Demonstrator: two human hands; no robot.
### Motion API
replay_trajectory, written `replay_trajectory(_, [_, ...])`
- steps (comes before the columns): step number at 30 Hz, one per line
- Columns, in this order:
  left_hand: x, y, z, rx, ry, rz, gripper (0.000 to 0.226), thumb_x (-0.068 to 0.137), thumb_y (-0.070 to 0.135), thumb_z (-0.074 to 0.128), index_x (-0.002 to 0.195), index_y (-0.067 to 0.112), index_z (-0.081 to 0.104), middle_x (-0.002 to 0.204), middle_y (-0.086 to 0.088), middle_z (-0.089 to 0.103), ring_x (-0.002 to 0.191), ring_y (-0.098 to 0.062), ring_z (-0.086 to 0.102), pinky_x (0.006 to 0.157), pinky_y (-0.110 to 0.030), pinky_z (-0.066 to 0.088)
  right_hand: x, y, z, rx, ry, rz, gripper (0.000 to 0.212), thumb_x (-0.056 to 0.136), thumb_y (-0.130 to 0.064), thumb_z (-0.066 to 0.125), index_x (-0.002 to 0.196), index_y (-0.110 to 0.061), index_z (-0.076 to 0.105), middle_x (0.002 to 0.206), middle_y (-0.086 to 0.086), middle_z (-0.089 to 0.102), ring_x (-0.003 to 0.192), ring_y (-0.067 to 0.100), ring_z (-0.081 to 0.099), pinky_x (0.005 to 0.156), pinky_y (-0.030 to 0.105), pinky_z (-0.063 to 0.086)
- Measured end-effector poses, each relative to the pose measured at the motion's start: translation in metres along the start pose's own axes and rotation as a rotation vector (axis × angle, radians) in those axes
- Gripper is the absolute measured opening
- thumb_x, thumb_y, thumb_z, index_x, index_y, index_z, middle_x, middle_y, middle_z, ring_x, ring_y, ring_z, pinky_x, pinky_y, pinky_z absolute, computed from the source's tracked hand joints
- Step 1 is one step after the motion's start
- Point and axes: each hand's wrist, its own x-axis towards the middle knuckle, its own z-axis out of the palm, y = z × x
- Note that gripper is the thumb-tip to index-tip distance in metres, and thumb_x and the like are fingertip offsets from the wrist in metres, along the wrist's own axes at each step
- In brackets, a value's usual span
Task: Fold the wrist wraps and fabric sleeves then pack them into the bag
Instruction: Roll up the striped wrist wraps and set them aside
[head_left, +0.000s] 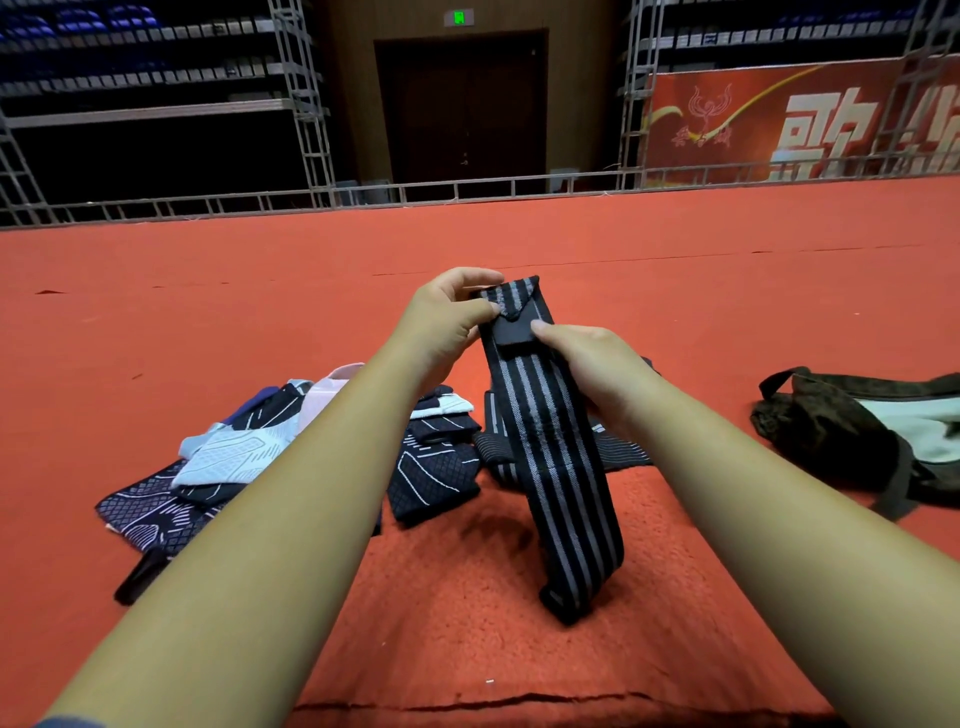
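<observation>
While held: striped wrist wrap (550, 447) hangs to red carpet (675, 270)
Grip: left hand (447, 322), right hand (597, 364) pinch its top
Nearby: sleeves (218, 467), bag (857, 436)

Bag (852, 431) cut off by the right edge, its far side unseen. Behind the striped wrist wrap (556, 457), a second wrap (493, 441) mostly covered, only edges showing. Left of that wrap, fabric sleeves (218, 462) partly hidden under the left forearm, their count unclear. Right hand (592, 364) fingers tucked behind the wrap, out of sight. Banner (800, 124) lettering clipped at the right edge
</observation>
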Motion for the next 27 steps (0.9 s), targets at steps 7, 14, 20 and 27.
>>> replay_trajectory(7, [-0.007, -0.014, 0.005, -0.088, 0.001, -0.161, 0.055, 0.094, 0.007, 0.078, 0.141, -0.004, 0.050, 0.129, -0.022, 0.070, 0.107, -0.027, 0.076, 0.088, -0.035, 0.063, 0.004, 0.009, -0.005, -0.070, 0.078, -0.142, 0.023, 0.107, -0.034, 0.061, 0.114, -0.021, 0.079, 0.102, 0.007, 0.083, 0.100, 0.032, 0.079, 0.098, 0.056, 0.060])
replay_trajectory(14, [-0.013, -0.031, 0.007, -0.030, 0.016, -0.123, 0.057, 0.090, -0.010, 0.074, 0.140, 0.000, 0.051, 0.123, -0.015, 0.075, 0.107, -0.027, 0.077, 0.086, -0.039, 0.063, 0.003, 0.012, -0.007, -0.133, 0.133, -0.134, 0.017, 0.104, -0.031, 0.064, 0.115, -0.028, 0.076, 0.101, -0.001, 0.083, 0.093, 0.024, 0.080, 0.093, 0.055, 0.062])
replay_trajectory(20, [-0.011, -0.029, 0.017, -0.043, 0.103, -0.071, 0.061, 0.090, -0.013, 0.070, 0.144, 0.003, 0.045, 0.118, -0.004, 0.076, 0.100, -0.018, 0.077, 0.077, -0.031, 0.060, 0.004, 0.016, -0.014, -0.046, 0.130, -0.093, 0.021, 0.107, -0.021, 0.058, 0.118, -0.032, 0.072, 0.096, 0.005, 0.082, 0.081, 0.024, 0.079, 0.065, 0.038, 0.062])
replay_trajectory(27, [-0.013, -0.029, 0.017, 0.046, 0.030, 0.002, 0.044, 0.087, -0.002, 0.080, 0.127, 0.008, 0.064, 0.109, -0.006, 0.081, 0.102, -0.027, 0.075, 0.088, -0.045, 0.054, 0.010, 0.016, -0.024, 0.312, 0.042, -0.016, 0.037, 0.107, -0.005, 0.052, 0.122, -0.030, 0.075, 0.106, 0.018, 0.080, 0.080, 0.026, 0.073, 0.067, 0.036, 0.059])
